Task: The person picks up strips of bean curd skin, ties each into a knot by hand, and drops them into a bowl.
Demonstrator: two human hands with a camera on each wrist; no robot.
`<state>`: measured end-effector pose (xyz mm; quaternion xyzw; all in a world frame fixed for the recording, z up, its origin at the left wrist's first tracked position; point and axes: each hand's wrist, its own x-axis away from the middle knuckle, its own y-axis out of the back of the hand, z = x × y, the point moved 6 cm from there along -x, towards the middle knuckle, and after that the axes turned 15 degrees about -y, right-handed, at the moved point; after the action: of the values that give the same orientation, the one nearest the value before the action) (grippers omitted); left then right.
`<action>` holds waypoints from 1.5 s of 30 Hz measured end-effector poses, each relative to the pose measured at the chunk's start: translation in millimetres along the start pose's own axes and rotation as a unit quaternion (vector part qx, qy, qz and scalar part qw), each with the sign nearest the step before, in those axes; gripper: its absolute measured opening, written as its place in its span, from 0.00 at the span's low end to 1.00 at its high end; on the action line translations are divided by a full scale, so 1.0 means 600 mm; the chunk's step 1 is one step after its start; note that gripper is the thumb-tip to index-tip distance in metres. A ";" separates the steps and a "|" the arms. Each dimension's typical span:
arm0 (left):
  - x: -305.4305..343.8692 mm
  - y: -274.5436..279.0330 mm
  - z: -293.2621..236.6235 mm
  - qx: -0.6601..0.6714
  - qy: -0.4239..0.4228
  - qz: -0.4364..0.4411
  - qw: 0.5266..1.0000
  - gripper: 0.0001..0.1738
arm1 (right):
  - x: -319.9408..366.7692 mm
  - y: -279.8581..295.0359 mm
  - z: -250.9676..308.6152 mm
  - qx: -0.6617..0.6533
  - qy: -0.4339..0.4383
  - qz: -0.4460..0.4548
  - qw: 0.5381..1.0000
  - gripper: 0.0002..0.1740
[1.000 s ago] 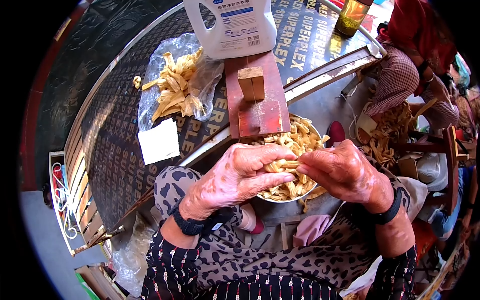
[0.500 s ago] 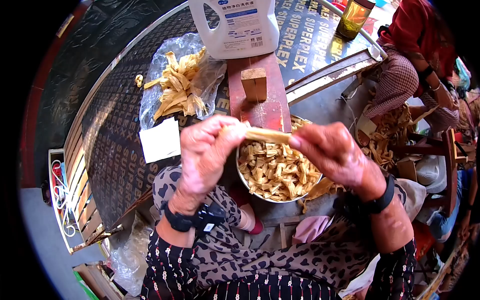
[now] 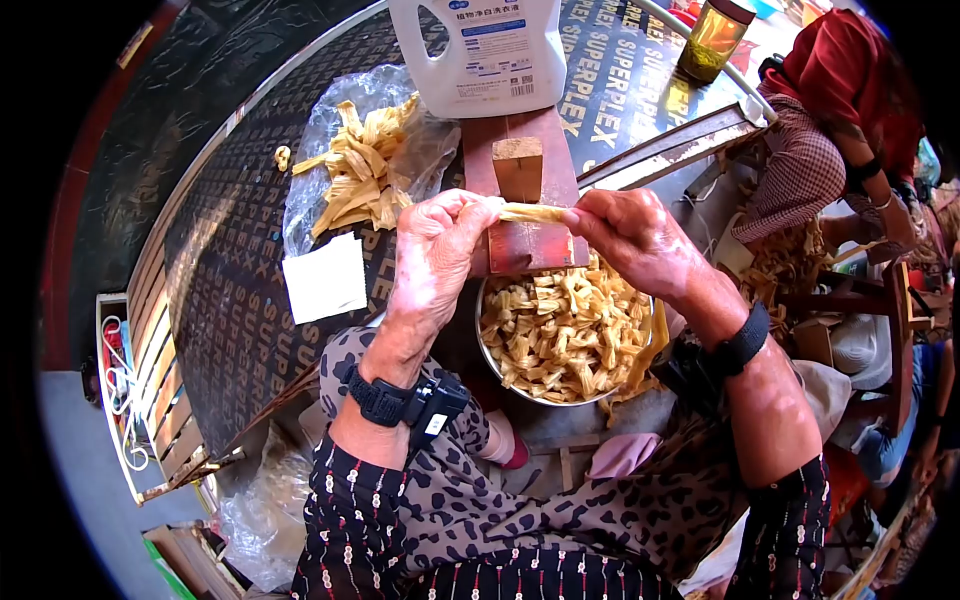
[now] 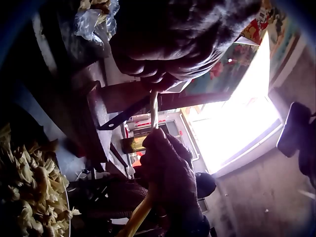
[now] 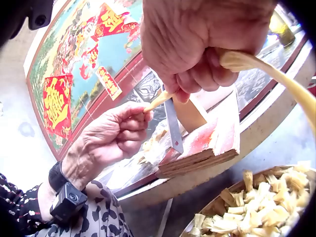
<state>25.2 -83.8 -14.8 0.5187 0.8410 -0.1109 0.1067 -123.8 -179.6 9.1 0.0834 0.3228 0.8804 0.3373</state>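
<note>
A pale yellow, fibrous strip (image 3: 533,212) is stretched between both hands above the near end of a reddish wooden board (image 3: 480,195). My left hand (image 3: 430,250) pinches one end of it. The right hand (image 3: 645,240) grips the other side, and a long tail (image 5: 281,79) of strip trails out of that fist in the right wrist view. An upright metal blade (image 5: 172,123) stands at the board beside a wooden block (image 3: 517,170), and the strip overlaps its top edge in the right wrist view. Below the hands, a round metal bowl (image 3: 550,402) is heaped with short knotted pieces (image 3: 565,335).
Behind the block stands a white jug (image 3: 490,60). More strips (image 3: 365,170) lie on a plastic bag (image 3: 300,205) to the left, near a white paper square (image 3: 325,280). A jar (image 3: 715,40) is at the back right. Another person (image 3: 835,90) sits at the right.
Both hands were low over the bowl with a piece, then drew a strip taut above it. Now they have moved forward with the strip, over the board by the blade.
</note>
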 end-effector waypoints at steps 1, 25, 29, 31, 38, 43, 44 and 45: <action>0.000 0.001 -0.002 0.000 0.000 0.000 1.000 0.08 | -0.001 -0.001 0.001 -0.001 -0.002 -0.003 1.000 0.18; 0.025 0.024 0.024 -0.216 0.022 0.053 0.975 0.10 | 0.017 0.019 -0.050 0.079 -0.127 0.025 0.988 0.12; 0.054 -0.015 0.036 -0.202 0.034 0.225 0.953 0.12 | 0.030 0.040 -0.044 0.061 -0.082 0.007 0.995 0.12; 0.069 -0.053 0.029 -0.237 0.073 0.346 0.905 0.14 | 0.034 0.041 -0.047 0.057 -0.093 0.008 0.994 0.13; 0.112 -0.087 0.058 -0.306 -0.147 0.457 0.822 0.11 | 0.037 0.036 -0.029 0.063 -0.065 0.012 0.996 0.13; 0.101 -0.080 0.045 -0.276 -0.116 0.419 0.857 0.10 | 0.042 0.033 -0.031 0.072 -0.065 0.007 0.995 0.12; 0.095 -0.078 0.039 -0.273 -0.013 0.415 0.868 0.10 | 0.042 0.032 -0.031 0.072 -0.066 0.007 0.995 0.12; 0.090 -0.079 0.024 -0.244 0.024 0.402 0.882 0.09 | 0.043 0.032 -0.030 0.068 -0.063 0.010 0.996 0.13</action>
<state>-40.3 -63.1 -40.9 0.7720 0.5634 0.1632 0.2449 -160.0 -182.8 5.4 0.1647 0.3593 0.8525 0.3421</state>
